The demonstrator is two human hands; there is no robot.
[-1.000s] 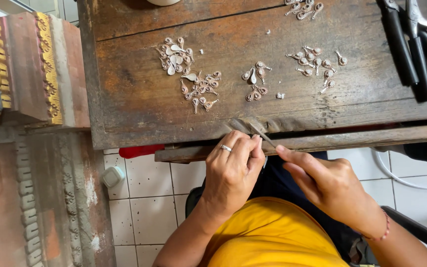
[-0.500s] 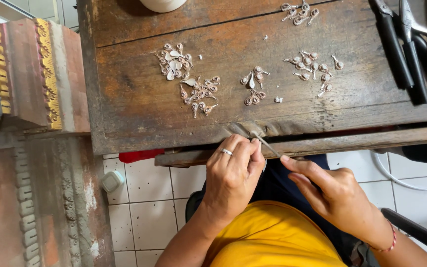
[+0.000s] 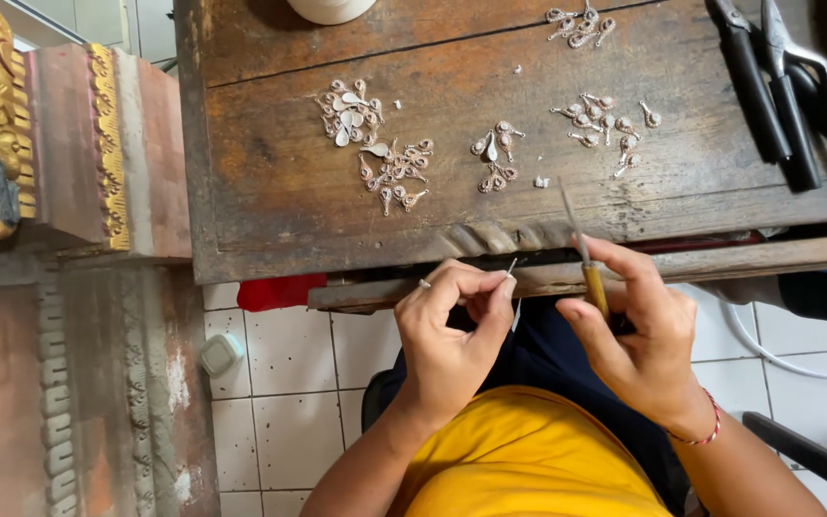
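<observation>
Yellow cloth is seen nearest the camera, with dark blue fabric beyond it, over a floor of white tiles. Above this, the left hand (image 3: 452, 330) is closed at the fingertips, and a small metal piece (image 3: 511, 266) is pinched between thumb and forefinger; a ring is worn on one finger. Just beside it, the right hand (image 3: 636, 330) is curled around a thin file (image 3: 581, 247) with a yellowish handle, its slim blade pointed up and away; a red string bracelet (image 3: 701, 433) is worn at that wrist. Both hands are held at the front edge of a worn wooden bench (image 3: 270, 182). Farther on, small silver teardrop pieces (image 3: 375, 144) are scattered in loose clusters across the bench top. At the far right, black-handled pliers (image 3: 777, 96) are laid. At the far edge, the bottom of a white bowl (image 3: 329, 10) is seen; its contents cannot be told
</observation>
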